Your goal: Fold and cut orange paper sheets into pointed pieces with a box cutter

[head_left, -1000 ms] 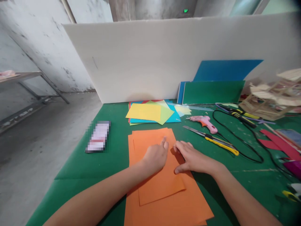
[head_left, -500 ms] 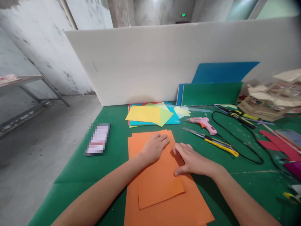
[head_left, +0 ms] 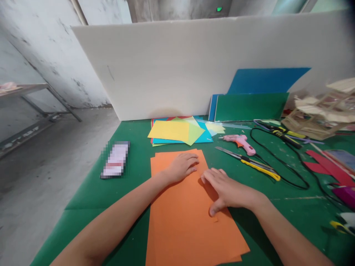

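Orange paper sheets (head_left: 183, 229) lie in a slightly offset stack before me. My left hand (head_left: 183, 167) rests flat on their upper part, palm down, with its fingers stretched toward the right. At the right side, my right hand (head_left: 226, 188) touches the orange paper. Its fingers are bent, and its thumb stands well apart, pointing down and left. A small orange corner or scrap shows just below that thumb; I cannot tell which. Beyond the stack, a box cutter (head_left: 260, 168) with a yellow handle and a pink hot glue gun (head_left: 240, 143) lie on the right.
Coloured papers (head_left: 169, 130) lie behind the orange stack on the green tabletop (head_left: 116, 201). A blurred phone (head_left: 116, 159) is at left. A white board (head_left: 155, 70) stands at the back. A black cord (head_left: 294, 155), red strips (head_left: 330, 166) and a wooden model (head_left: 310, 114) occupy the right.
The lower edge of the smaller orange piece on top no longer shows; the paper there now looks flat. My right thumb has moved slightly down and right. My left hand stays on the stack.
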Demonstrator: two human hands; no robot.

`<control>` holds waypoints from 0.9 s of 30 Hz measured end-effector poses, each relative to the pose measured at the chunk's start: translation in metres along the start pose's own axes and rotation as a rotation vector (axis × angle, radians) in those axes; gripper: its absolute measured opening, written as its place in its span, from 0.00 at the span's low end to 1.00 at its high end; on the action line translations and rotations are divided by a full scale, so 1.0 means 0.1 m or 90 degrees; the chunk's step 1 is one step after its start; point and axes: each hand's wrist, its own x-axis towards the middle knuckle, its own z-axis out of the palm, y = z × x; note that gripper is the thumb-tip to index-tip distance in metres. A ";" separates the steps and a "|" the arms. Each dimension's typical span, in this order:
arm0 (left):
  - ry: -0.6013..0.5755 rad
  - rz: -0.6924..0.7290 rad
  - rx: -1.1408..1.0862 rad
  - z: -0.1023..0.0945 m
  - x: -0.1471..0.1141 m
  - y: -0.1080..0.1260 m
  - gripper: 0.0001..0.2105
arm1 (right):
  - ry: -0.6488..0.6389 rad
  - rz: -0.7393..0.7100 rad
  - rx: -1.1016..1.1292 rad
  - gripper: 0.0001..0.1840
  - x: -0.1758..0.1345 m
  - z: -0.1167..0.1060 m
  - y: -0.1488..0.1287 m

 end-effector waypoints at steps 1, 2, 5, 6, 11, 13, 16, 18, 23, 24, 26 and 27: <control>0.005 0.003 -0.004 0.00 0.00 0.00 0.11 | -0.001 -0.003 -0.004 0.33 0.00 0.00 -0.01; 0.011 0.006 -0.007 0.01 0.00 -0.01 0.10 | -0.002 -0.005 -0.006 0.33 0.00 0.00 -0.02; 0.023 0.014 -0.010 0.02 0.01 -0.01 0.08 | -0.011 -0.010 -0.013 0.32 -0.01 0.00 -0.03; 0.026 0.017 -0.010 0.02 0.01 -0.02 0.07 | -0.014 -0.015 -0.017 0.32 -0.02 0.00 -0.04; 0.029 0.046 0.001 0.04 0.01 -0.05 0.06 | -0.031 -0.026 -0.025 0.34 -0.05 0.01 -0.06; 0.043 0.059 0.008 0.04 0.01 -0.05 0.07 | -0.036 -0.022 -0.028 0.35 -0.04 0.01 -0.07; 0.061 0.067 0.016 0.03 0.00 -0.01 0.10 | -0.035 -0.022 -0.020 0.36 -0.04 0.00 -0.07; 0.053 0.067 0.009 0.01 -0.04 0.05 0.12 | -0.032 -0.024 -0.014 0.36 -0.04 0.01 -0.04; -0.040 0.118 -0.034 -0.04 -0.25 0.23 0.17 | -0.026 -0.027 -0.016 0.39 -0.04 0.05 0.01; -0.051 0.107 -0.031 -0.04 -0.29 0.25 0.21 | -0.024 -0.028 -0.016 0.39 -0.04 0.06 0.01; -0.067 0.065 -0.014 -0.04 -0.37 0.25 0.25 | -0.024 -0.032 -0.015 0.39 -0.04 0.05 -0.02; -0.073 0.041 -0.002 -0.04 -0.39 0.24 0.26 | -0.027 -0.035 -0.011 0.39 -0.04 0.03 -0.04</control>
